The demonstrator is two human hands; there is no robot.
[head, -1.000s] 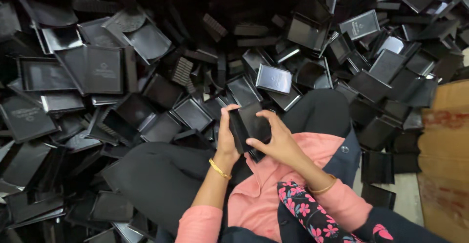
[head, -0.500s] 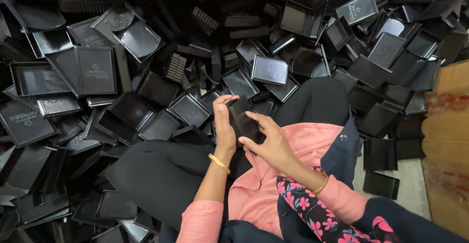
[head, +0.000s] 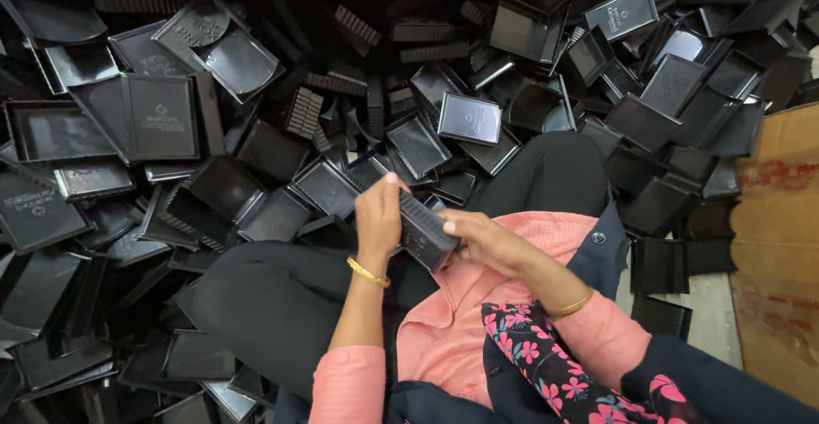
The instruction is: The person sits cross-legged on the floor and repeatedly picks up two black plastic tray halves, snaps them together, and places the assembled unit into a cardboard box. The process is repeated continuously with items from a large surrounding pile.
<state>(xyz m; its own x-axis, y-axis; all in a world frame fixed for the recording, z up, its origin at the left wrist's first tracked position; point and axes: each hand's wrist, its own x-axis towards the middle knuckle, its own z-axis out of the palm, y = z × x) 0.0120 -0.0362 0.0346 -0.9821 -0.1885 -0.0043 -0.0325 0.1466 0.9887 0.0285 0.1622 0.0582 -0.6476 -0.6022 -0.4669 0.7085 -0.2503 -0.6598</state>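
Note:
I sit cross-legged on the floor in black trousers and a pink top. My left hand (head: 378,217) and my right hand (head: 482,238) together grip a small black plastic box (head: 426,228) over my lap; it is turned edge-on, with its ribbed side facing up. The left hand clasps its left end, and the right hand's fingers press on its right end. A gold bangle sits on each wrist.
A deep heap of black plastic boxes and lids (head: 281,134) covers the floor in front of me and to both sides. A brown cardboard carton (head: 781,245) stands at the right edge. A strip of bare pale floor (head: 708,322) shows beside it.
The box has been turned in my hands from flat-faced to edge-on, and the camera has tilted slightly down. Both hands stay over my lap.

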